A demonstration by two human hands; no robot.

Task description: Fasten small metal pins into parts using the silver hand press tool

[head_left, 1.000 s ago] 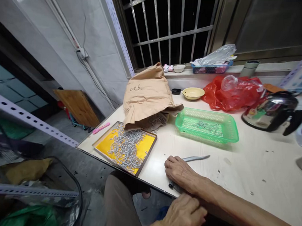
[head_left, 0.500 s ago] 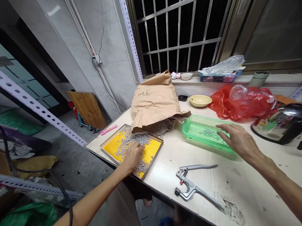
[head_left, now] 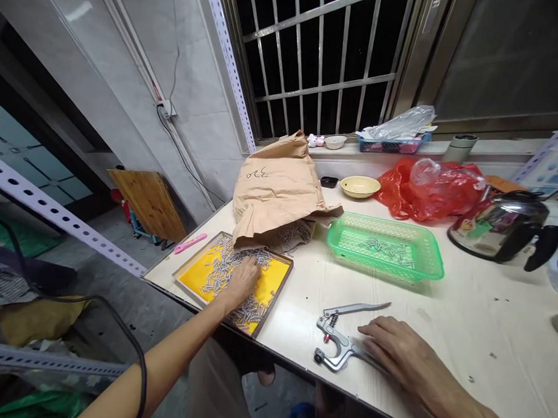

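My left hand [head_left: 243,279] rests in a yellow tray [head_left: 190,278] full of several small silver metal pieces, fingers curled down among them in a pinch; what they hold is hidden. My right hand [head_left: 395,348] lies on the table with fingers stretched out over the lower handle of silver hand pliers [head_left: 335,341]. The pliers lie open near the front table edge. A green plastic basket [head_left: 431,265] with a few of the same metal pieces stands behind the pliers.
A crumpled brown paper bag [head_left: 277,190] spills metal pieces beside the tray. A red plastic bag [head_left: 428,188], a yellow bowl [head_left: 359,186] and a steel kettle [head_left: 504,225] sit at the back. A pink object [head_left: 189,242] lies at the table's left edge [head_left: 164,287].
My right hand came back from the green basket to the pliers' handle. My left hand stayed in the yellow tray. A second ago both hands were at the front edge.
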